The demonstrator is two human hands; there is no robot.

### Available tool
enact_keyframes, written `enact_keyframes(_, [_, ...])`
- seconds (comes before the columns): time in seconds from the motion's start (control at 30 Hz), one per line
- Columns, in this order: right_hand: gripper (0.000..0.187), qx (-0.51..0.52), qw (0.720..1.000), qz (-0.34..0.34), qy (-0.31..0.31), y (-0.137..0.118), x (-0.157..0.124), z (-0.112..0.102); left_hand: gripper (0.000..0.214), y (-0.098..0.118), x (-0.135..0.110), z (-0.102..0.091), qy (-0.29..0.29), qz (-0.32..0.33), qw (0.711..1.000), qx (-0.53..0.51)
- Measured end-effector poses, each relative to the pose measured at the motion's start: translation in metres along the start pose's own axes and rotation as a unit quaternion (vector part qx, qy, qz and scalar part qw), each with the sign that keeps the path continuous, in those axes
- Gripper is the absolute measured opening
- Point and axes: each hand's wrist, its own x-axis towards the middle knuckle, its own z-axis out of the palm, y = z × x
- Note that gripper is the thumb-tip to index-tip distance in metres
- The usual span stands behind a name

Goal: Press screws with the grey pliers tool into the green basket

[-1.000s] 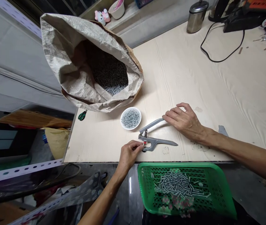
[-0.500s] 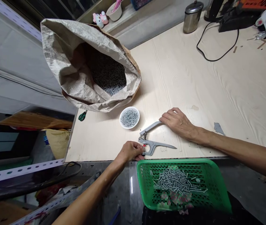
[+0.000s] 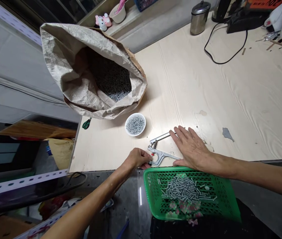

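Observation:
Grey snap-fastener pliers [image 3: 161,155] lie on the table near its front edge, handles apart, with a coil spring and a red part at the head. My left hand [image 3: 138,158] is closed in a pinch at the jaws; what its fingertips hold is hidden. My right hand [image 3: 193,147] spans both handles, its long fingers over the upper handle's end and its thumb by the lower one. Just below, a green basket [image 3: 148,196] holds many small metal springs [image 3: 184,188]. A white bowl [image 3: 135,134] of similar, shorter metal pieces stands behind the pliers.
A large woven sack [image 3: 56,59] full of small metal pieces stands open at the back left. Green-handled scissors [image 3: 86,124] lie by the table's left edge. Farther back are a metal canister [image 3: 199,20] and a black cable [image 3: 206,46] on the wooden table [image 3: 180,83].
My right hand has moved from the upper handle's end down toward the front edge and now reaches across both handles. The pliers' upper handle has turned slightly. My left hand stays at the jaws.

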Motion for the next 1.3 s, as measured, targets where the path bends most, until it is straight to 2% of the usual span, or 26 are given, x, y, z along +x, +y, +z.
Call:
enact_keyframes(0.2, [0.085, -0.004, 1.000, -0.004, 0.010, -0.004, -0.002, -0.004, 0.014, -0.001, 0.001, 0.001, 0.005, 0.011, 1.000, 0.015])
enact_keyframes(0.4, [0.077, -0.007, 1.000, 0.004, 0.003, -0.004, -0.005, 0.001, 0.012, 0.005, 0.003, 0.002, 0.004, 0.009, 0.999, 0.048])
enact_keyframes(0.63, [0.088, 0.004, 1.000, 0.022, 0.002, -0.004, -0.002, -0.004, 0.009, 0.003, 0.004, 0.001, -0.005, 0.012, 0.999, 0.046])
enact_keyframes(0.77, [0.088, 0.002, 0.999, 0.032, -0.022, -0.006, 0.001, -0.010, 0.011, 0.000, 0.007, 0.000, -0.002, 0.010, 0.998, 0.055])
enact_keyframes(0.9, [0.068, -0.002, 0.999, 0.028, -0.027, -0.009, -0.001, -0.013, 0.014, 0.002, 0.002, 0.001, -0.004, 0.001, 0.997, 0.073])
enact_keyframes(0.97, [0.052, 0.001, 1.000, 0.015, -0.025, -0.008, 0.000, -0.014, 0.017, 0.003, -0.009, 0.006, 0.030, 0.019, 0.992, 0.120])
enact_keyframes(1.03, [0.040, 0.013, 1.000, -0.006, -0.026, -0.007, 0.002, -0.015, 0.019, 0.004, -0.020, 0.013, 0.133, 0.107, 0.963, 0.209])
enact_keyframes(1.07, [0.036, 0.020, 0.999, -0.015, -0.027, -0.006, 0.005, -0.016, 0.022, 0.004, -0.024, 0.018, 0.193, 0.177, 0.930, 0.257])
enact_keyframes(1.13, [0.035, 0.032, 0.999, -0.026, -0.031, -0.003, 0.010, -0.017, 0.037, 0.006, -0.025, 0.029, 0.271, 0.330, 0.839, 0.339])
enact_keyframes(1.2, [0.037, 0.041, 0.998, -0.032, -0.036, -0.001, 0.015, -0.019, 0.054, 0.011, -0.017, 0.038, 0.263, 0.439, 0.763, 0.395])
enact_keyframes(1.23, [0.038, 0.044, 0.998, -0.033, -0.038, 0.001, 0.018, -0.019, 0.060, 0.014, -0.010, 0.041, 0.242, 0.472, 0.740, 0.413])
enact_keyframes(1.3, [0.045, 0.041, 0.998, -0.033, -0.041, 0.005, 0.022, -0.020, 0.063, 0.021, 0.005, 0.043, 0.204, 0.499, 0.725, 0.429])
